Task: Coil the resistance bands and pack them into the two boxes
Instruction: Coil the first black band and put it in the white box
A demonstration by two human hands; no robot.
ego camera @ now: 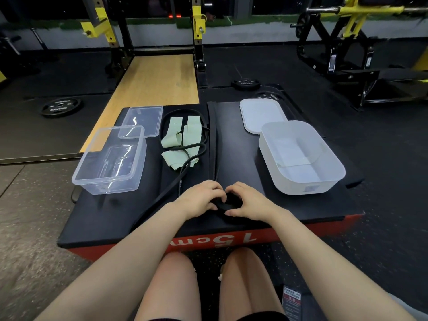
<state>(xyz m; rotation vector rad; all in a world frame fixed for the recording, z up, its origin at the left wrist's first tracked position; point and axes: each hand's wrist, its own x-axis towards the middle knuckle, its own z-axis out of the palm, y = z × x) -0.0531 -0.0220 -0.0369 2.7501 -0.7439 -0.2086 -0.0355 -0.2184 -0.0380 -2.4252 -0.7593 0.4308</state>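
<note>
Your left hand (201, 197) and right hand (249, 201) meet at the near middle of the worktop (243, 144), fingers curled round a small black coil (228, 203) of wide band, each hand gripping one side of it with the thumbs low and the fingertips on top. The uncoiled rest of that wide black band (214, 135) runs away from your hands up the centre of the worktop to its far edge. Just left of it lies a thin black band (185, 163) in a loose loop, one strand trailing down toward your left wrist, and a pale green band (185, 137) lies crumpled inside and across that loop, touching it. On the left stands a clear box (108, 161) with nothing visible inside, and its clear lid (143, 120) lies behind it, the lid's near edge overlapping the box's far rim. On the right stands a white box (301, 158), open side up, with its white lid (261, 115) lying flat just behind, the box's far corner overlapping the lid. The worktop is a black pad on a red block whose front face shows white print. Your bare knees show below its near edge. Beyond the worktop are a wooden platform (152, 82), weight plates (60, 107) on the dark floor and yellow-and-black racks (199, 26).
</note>
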